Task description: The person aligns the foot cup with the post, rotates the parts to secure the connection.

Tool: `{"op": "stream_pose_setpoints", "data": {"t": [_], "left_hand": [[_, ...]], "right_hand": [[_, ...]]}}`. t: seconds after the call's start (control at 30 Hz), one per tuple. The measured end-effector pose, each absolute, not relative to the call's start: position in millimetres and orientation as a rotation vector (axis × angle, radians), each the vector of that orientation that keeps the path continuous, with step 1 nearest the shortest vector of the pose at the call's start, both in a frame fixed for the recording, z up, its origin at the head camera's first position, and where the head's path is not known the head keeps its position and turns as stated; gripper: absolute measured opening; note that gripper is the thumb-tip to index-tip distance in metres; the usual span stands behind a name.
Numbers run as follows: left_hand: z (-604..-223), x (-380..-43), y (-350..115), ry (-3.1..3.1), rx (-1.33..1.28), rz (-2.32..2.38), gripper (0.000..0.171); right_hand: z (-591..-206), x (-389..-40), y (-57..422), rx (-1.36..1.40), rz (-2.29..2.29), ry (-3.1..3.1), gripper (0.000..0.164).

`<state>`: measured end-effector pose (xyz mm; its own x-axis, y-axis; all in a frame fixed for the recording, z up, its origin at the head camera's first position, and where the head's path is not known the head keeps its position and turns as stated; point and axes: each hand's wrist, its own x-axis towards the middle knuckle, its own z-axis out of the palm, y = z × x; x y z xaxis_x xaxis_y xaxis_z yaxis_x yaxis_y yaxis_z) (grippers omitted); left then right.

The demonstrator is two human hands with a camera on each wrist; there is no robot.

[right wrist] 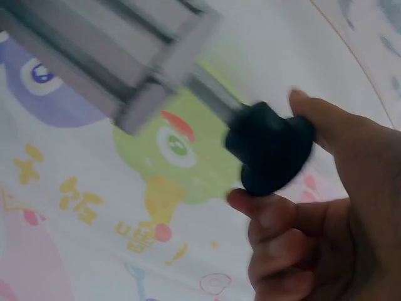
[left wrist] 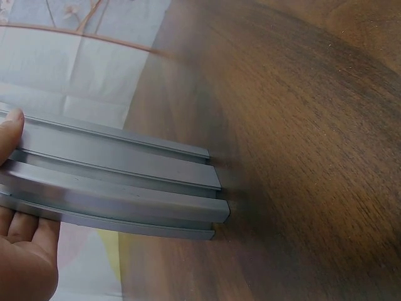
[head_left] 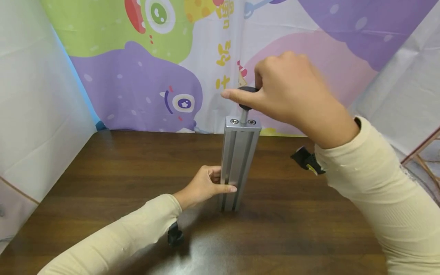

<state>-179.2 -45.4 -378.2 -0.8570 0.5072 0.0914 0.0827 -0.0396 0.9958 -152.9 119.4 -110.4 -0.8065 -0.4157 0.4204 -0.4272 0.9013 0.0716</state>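
A silver grooved aluminium profile (head_left: 240,156) stands upright, leaning slightly, its lower end right at the table in the left wrist view. My left hand (head_left: 200,186) grips it low down, thumb across the near face and fingers behind. At the top end, two round screw sockets (head_left: 252,122) flank a metal rod (right wrist: 213,91). That rod carries a black levelling foot (right wrist: 269,150) with a wide round base. Thumb and forefinger of my right hand (head_left: 290,89) pinch this base at opposite edges, the other fingers curled below it.
Under the profile is a dark brown wooden table (head_left: 144,164). A cartoon-printed cloth (head_left: 137,84) hangs behind its far edge, with white sheets (head_left: 38,95) at the sides. Black wrist mounts (head_left: 175,233) hang under both cream sleeves.
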Motion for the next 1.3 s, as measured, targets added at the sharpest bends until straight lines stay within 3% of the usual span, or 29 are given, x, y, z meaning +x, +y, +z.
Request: {"op": "stream_pose_setpoints", "data": {"t": [0.33, 0.53, 0.7, 0.83, 0.97, 1.13, 1.3], "left_hand": [[-378, -179, -46, 1.948, 0.627, 1.961, 0.038], [-377, -178, -46, 1.937, 0.618, 1.967, 0.038], [-378, -179, -45, 1.934, 0.618, 1.969, 0.038], [-378, -179, -45, 1.932, 0.617, 1.973, 0.039], [-377, -179, -46, 1.929, 0.620, 1.973, 0.039], [-378, -178, -45, 1.928, 0.620, 1.971, 0.039], [-378, -178, -45, 1.931, 0.619, 1.974, 0.039]], "right_hand": [[-114, -154, 119, 0.564, 0.056, -2.610, 0.071], [-110, -151, 125, 0.630, 0.120, -2.707, 0.063], [-103, -155, 141, 0.945, 0.198, -2.801, 0.053], [-104, -164, 152, 1.358, 0.187, -2.658, 0.058], [-105, -169, 156, 1.537, 0.180, -2.543, 0.058], [-105, -169, 153, 1.506, 0.142, -2.539, 0.047], [-104, -162, 143, 1.236, 0.105, -2.624, 0.026]]}}
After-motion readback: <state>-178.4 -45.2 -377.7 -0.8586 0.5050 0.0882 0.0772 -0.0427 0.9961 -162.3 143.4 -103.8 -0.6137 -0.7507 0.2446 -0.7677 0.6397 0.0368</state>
